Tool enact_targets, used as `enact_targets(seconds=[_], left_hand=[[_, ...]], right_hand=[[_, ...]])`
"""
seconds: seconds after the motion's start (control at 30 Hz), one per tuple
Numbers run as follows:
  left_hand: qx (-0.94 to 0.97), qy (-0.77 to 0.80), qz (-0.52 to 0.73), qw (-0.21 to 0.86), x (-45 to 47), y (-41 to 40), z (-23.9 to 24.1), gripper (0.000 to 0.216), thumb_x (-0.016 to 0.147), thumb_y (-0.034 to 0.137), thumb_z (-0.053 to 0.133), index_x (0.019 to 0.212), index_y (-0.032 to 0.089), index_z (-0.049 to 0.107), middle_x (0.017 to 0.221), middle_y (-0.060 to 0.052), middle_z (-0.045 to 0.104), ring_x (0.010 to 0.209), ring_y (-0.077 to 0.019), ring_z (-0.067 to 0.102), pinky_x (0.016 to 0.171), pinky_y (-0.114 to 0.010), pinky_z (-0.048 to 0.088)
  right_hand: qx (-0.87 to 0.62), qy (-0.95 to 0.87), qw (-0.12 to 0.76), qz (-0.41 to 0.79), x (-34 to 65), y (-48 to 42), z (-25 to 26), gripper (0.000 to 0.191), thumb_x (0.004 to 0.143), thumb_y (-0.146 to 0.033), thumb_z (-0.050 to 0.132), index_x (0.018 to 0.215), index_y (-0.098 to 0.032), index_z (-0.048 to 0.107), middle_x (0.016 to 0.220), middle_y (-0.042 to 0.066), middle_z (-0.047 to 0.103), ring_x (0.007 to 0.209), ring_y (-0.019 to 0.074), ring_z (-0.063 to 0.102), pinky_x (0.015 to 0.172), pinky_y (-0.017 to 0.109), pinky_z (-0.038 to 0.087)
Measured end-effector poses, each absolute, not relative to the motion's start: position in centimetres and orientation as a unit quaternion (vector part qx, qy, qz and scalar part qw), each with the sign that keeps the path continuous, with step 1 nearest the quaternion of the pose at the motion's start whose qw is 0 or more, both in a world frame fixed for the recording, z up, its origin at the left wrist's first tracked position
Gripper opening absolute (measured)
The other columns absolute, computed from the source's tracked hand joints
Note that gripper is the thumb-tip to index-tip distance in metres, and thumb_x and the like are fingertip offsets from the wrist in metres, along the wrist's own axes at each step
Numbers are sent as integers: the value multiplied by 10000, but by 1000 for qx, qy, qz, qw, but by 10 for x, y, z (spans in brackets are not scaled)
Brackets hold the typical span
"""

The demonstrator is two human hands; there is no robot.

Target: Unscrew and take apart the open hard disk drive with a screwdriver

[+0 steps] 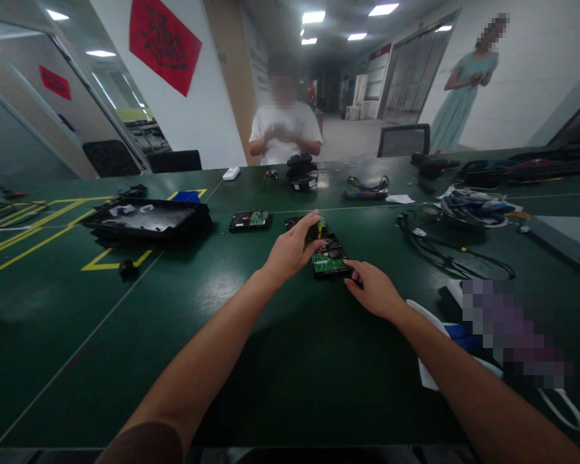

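A hard drive point(329, 261) lies on the green table with its green circuit board facing up. My left hand point(294, 248) is closed around a black and yellow handle point(316, 228), which looks like a screwdriver, held over the drive's left side. The tip of the tool is hard to make out. At the drive's right front corner, the fingers of my right hand point(373, 287) are curled and hold its edge. Behind my left hand, partly covered, is a second hard drive point(292, 222). Another hard drive point(250, 220) rests farther left, board up.
Left stands a black tray point(145, 233) near a small black part point(128, 269). Cables point(444, 248), a bundle of wires point(473, 206) and a grey metal box point(563, 238) lie right. A power tool point(365, 194) lies behind. One person point(286, 132) sits opposite; another point(466, 90) stands back right.
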State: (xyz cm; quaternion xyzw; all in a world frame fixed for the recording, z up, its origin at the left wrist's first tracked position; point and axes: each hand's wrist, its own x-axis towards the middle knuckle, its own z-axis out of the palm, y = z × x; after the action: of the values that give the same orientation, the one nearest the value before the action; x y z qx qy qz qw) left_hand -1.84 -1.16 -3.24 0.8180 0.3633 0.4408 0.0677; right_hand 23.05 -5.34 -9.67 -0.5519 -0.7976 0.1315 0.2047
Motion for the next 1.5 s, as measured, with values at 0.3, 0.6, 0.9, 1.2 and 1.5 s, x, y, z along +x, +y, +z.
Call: enact_targets(seconds=[0.3,0.6,0.9,1.2,1.5], left_hand=[[736,431,498,158,-16,-13,-35,430,864,320,770,1148,232,459,1217,-112,687,1092,-225,709,977,-411,555],[781,417,463,49,-17,-17,-24,300,931,259,631,1222,229,561,1245,-98,602,1086,-227,627,950,-397,536],[780,423,459,51,-18,-19,-22,311,949,287,636,1244,229,559,1219,-92,676,1121,-238,648,1012,-409,494],[736,444,490,141,-15,-22,-19,321,876,306,750,1097,231,530,1108,-65,703,1001,-201,686,942,-372,535],[782,457,417,79,-18,-18,-18,359,960,237,589,1312,246,518,1222,-107,637,1029,-240,648,949,-445,523]], right_hand=[[-552,-798,203,130,230,-53,-98,483,945,-328,582,1416,-225,550,1003,75,663,912,226,606,758,347,454],[-551,-799,204,129,231,-53,-98,489,944,-331,587,1417,-217,550,1005,76,658,910,223,602,760,350,458],[-549,-801,203,129,230,-52,-97,469,933,-310,589,1390,-204,572,983,74,654,874,218,604,752,351,456],[-552,-797,203,133,230,-51,-96,449,949,-317,583,1384,-208,575,975,68,670,878,215,604,748,338,448],[-552,-798,202,130,232,-54,-100,497,953,-332,574,1434,-207,558,995,78,657,899,223,599,776,349,460]])
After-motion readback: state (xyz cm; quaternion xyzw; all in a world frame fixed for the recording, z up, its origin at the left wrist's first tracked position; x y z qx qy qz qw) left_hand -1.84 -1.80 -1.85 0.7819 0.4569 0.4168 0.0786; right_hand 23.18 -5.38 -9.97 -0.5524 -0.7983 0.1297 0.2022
